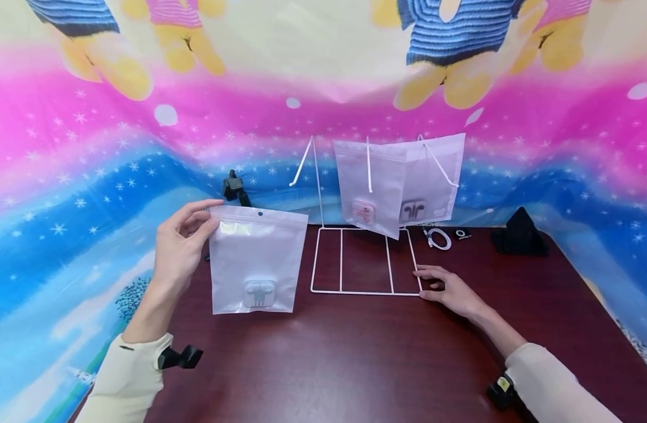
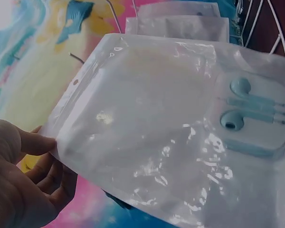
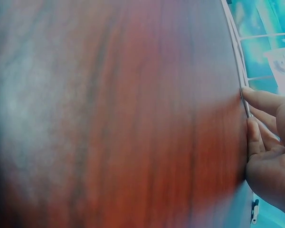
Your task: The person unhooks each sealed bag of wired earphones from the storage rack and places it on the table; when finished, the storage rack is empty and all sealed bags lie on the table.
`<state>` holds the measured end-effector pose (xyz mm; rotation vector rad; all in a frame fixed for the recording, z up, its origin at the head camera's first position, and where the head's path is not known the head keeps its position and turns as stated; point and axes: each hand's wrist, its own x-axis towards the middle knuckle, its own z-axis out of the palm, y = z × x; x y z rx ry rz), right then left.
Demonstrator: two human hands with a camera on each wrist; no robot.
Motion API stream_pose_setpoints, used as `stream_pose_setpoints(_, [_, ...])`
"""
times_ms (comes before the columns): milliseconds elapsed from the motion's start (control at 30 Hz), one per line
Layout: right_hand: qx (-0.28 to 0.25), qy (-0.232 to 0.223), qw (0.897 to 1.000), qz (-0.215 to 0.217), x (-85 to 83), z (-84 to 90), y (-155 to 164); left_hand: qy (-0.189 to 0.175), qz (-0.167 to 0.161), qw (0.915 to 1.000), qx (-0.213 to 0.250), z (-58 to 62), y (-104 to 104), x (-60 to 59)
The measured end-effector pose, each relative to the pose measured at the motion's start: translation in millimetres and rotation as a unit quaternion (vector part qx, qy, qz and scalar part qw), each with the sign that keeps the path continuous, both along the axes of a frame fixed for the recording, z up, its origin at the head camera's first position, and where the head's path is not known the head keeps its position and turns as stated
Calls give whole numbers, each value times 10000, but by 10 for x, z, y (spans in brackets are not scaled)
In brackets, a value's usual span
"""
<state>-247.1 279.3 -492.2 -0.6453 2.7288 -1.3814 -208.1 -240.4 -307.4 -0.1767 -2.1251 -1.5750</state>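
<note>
My left hand (image 1: pixel 183 238) pinches the top left corner of a translucent white pouch (image 1: pixel 255 261) and holds it upright above the dark wooden table (image 1: pixel 355 352). Inside the pouch, low down, sits a small case of pale blue earphones (image 2: pixel 254 116). In the left wrist view the left hand (image 2: pixel 26 183) grips the pouch (image 2: pixel 147 128) at its edge. A white wire display rack (image 1: pixel 363 258) stands behind, with two similar pouches (image 1: pixel 397 182) hanging from its hooks. My right hand (image 1: pixel 447 288) rests flat on the table, its fingers (image 3: pixel 261 102) touching the front right corner of the rack's base.
A coiled white cable (image 1: pixel 438 238) and a small dark item (image 1: pixel 462 234) lie behind the rack. A black triangular stand (image 1: pixel 519 234) sits at the back right. A black clamp (image 1: pixel 233 188) stands at the back left. A colourful printed cloth (image 1: pixel 91 147) surrounds the table.
</note>
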Motion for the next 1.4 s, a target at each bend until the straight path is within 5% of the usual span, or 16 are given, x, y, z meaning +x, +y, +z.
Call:
stream_pose_setpoints(200, [-3,-57,10000,-28,10,12,-5,-545,271,9978,-245,-162,-157,-113])
stream_pose_setpoints(767, [-67,-39,10000,-35,16,4,-8,-1475,403,9868,-540,-689,-384,-503])
stream_pose_setpoints(1033, [-21,-66,9999,-73,21,28,-14,-1925,463,9767,-825,-1004,-368,-585])
stream_pose_setpoints(1400, [49,-55,9999,-121,24,29,-13,-2205,368,9710,-849,-1278,-389,-669])
